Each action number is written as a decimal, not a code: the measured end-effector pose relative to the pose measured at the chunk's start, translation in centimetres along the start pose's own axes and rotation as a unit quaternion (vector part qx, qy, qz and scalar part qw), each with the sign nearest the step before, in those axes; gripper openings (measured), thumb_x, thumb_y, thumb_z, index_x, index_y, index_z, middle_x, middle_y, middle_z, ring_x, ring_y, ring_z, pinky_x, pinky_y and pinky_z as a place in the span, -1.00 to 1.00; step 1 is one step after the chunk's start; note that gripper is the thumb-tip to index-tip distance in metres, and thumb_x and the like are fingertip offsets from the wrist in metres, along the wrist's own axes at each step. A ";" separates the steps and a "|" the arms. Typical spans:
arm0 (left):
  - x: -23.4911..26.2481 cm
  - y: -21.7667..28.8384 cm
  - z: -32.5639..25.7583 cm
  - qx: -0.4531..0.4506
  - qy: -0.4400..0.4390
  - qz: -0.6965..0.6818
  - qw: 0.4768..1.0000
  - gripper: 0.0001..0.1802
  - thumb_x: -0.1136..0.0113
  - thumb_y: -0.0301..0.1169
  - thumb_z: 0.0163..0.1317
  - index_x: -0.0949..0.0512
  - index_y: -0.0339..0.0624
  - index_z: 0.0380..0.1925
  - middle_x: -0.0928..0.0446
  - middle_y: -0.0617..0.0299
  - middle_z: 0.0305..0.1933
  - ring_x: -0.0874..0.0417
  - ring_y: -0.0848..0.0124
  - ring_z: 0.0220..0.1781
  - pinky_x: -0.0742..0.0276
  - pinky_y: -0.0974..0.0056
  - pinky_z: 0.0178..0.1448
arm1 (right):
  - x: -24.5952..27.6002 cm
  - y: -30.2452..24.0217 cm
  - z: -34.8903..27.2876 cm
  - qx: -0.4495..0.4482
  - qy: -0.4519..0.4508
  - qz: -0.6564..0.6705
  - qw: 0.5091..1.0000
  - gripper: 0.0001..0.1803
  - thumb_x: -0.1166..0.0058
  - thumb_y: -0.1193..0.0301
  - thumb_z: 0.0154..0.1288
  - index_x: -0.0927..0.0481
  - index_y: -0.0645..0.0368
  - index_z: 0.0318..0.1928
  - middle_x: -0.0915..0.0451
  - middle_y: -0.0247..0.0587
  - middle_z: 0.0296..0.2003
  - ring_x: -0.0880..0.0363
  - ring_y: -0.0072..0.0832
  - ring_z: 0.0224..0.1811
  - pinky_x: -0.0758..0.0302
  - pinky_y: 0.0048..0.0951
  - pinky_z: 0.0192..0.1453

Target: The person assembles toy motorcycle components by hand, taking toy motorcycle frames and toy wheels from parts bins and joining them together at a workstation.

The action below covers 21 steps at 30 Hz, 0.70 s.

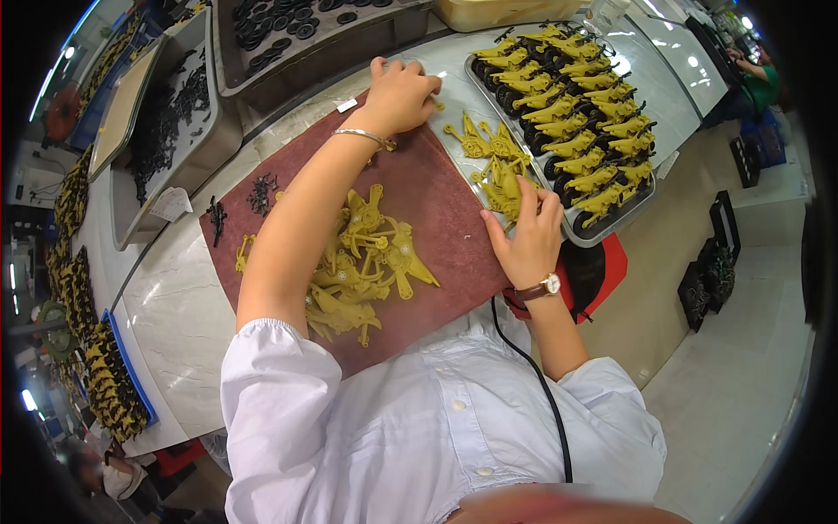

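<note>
A dark red rectangular felt mat (428, 192) covers the pale marble-patterned worktable (175, 314), and on it lies a loose heap of mustard-yellow plastic toy frame pieces (362, 262), with a small scatter of black plastic bits (260, 192) near its far left corner. To the right a shallow grey metal tray (572, 229) holds rows of assembled yellow toy vehicles with black wheels (576, 113), packed close — little bare room inside it. Grey bins of black wheels and parts (288, 35) line the far edge of the table, and the table's right edge drops to open tan floor. Between mat and tray sits a smaller cluster of yellow plastic pieces (493, 148). The left hand (400, 92) reaches to the far side of the mat, fingers curled down onto the tabletop beside that cluster; whether it pinches anything I cannot tell. The right hand (528, 240), fingers loosely spread, rests its fingertips on the near end of the cluster — touching, not clamped.
</note>
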State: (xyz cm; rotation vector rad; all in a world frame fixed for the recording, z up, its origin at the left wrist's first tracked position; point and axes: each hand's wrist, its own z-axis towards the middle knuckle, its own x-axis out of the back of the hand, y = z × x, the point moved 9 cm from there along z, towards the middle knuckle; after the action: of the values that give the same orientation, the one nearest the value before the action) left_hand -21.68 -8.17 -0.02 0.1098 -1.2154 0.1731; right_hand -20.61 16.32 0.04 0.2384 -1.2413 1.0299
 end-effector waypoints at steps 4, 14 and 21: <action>4.6 1.1 0.2 -0.021 0.215 -0.160 0.963 -0.78 -0.20 -0.23 0.12 -0.54 0.02 -0.23 -0.44 0.25 -0.11 -0.48 0.32 -0.11 -0.29 0.07 0.11 | -0.1 -0.6 0.2 0.016 0.027 -0.053 0.998 -0.29 -0.32 0.20 0.02 -0.38 0.23 0.17 -0.36 0.06 -0.01 -0.36 -0.03 0.01 -0.42 -0.12 0.01; -0.8 3.4 -0.1 0.255 -0.089 -0.548 0.792 -0.40 -0.22 -0.01 0.08 -0.41 -0.23 -0.04 -0.44 0.03 -0.13 -0.47 0.23 -0.10 -0.40 0.09 0.01 | -0.5 -0.3 0.7 0.042 -0.016 -0.102 0.994 -0.43 -0.23 0.32 -0.06 -0.41 0.29 0.00 -0.38 0.03 -0.06 -0.37 -0.06 0.00 -0.51 -0.18 -0.08; -1.2 8.9 -1.6 0.046 -0.194 -0.163 0.966 -0.27 -0.37 -0.01 -0.11 -0.39 -0.14 0.03 -0.33 0.03 0.12 -0.38 -0.04 0.12 -0.40 -0.17 0.01 | -0.9 -0.5 0.1 0.052 -0.054 -0.126 0.989 -0.46 -0.22 0.39 -0.07 -0.38 0.31 -0.03 -0.40 0.00 -0.04 -0.41 -0.07 -0.08 -0.55 -0.19 -0.16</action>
State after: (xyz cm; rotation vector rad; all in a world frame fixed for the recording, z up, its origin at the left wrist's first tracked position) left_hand -22.33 0.74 -1.72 0.4391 -1.5590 -0.0852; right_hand -20.31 15.55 -0.49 0.5238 -1.2203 0.8723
